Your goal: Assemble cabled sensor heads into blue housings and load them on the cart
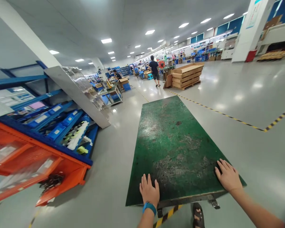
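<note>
A long green-topped cart or table point(166, 126) with a worn, scuffed surface stretches out ahead of me. On its near left corner rests my left hand point(150, 191), palm down with the fingers spread forward; a blue band circles that wrist. My right hand point(228, 175) lies flat at the near right edge, fingers apart. Neither hand holds anything. Below the near edge, metal fittings point(214, 203) show, along with one sandalled foot point(198, 215).
Blue and orange shelving point(61, 164) with bins stands close on the left beside a pillar point(78, 95). Stacked wooden pallet boxes point(187, 76) sit ahead to the right. A person point(154, 71) walks in the aisle. Yellow-black tape point(228, 117) marks the floor.
</note>
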Demonstrator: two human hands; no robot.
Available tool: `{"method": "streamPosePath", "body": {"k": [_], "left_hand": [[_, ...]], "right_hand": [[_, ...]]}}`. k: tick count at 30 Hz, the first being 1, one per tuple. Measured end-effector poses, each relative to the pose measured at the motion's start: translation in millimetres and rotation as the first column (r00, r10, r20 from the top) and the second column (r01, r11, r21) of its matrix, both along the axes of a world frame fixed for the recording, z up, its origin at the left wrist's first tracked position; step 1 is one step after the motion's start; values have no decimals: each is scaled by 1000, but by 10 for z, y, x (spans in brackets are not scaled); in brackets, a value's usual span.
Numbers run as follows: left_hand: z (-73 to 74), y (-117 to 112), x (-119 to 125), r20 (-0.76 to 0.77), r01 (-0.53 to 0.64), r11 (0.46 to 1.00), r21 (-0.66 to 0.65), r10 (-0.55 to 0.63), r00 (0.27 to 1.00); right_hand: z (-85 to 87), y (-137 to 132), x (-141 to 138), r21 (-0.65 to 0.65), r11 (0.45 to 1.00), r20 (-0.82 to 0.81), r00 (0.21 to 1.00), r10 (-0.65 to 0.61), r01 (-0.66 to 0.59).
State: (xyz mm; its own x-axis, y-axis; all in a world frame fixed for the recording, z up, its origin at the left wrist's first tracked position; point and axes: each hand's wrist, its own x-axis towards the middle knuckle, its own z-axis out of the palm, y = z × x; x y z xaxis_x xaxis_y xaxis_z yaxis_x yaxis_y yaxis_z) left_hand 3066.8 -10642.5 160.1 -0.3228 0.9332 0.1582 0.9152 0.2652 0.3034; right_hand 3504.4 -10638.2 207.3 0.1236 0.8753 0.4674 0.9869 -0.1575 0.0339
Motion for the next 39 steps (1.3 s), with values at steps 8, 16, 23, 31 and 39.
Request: {"method": "streamPosePath", "body": {"k": [8, 16, 23, 31, 39], "left_hand": [[-10, 233, -76, 19, -54, 998, -38, 55, 998], [311, 440, 185, -12, -75, 997, 20, 75, 997], [243, 594, 79, -44, -65, 997, 38, 67, 997], [280, 928, -512, -85, -88, 996, 2, 88, 993], [239, 923, -305, -99, -162, 987, -1, 161, 982]], "right_hand": [[-107, 406, -94, 1, 997, -18, 997, 79, -79], [159, 751, 156, -13, 995, 37, 994, 100, -99], [173, 969, -19, -14, 997, 38, 996, 79, -79], [211, 1371, -643, -60, 992, -52, 993, 105, -108], [108, 1475, -504, -72, 985, -53, 987, 153, -157]]}}
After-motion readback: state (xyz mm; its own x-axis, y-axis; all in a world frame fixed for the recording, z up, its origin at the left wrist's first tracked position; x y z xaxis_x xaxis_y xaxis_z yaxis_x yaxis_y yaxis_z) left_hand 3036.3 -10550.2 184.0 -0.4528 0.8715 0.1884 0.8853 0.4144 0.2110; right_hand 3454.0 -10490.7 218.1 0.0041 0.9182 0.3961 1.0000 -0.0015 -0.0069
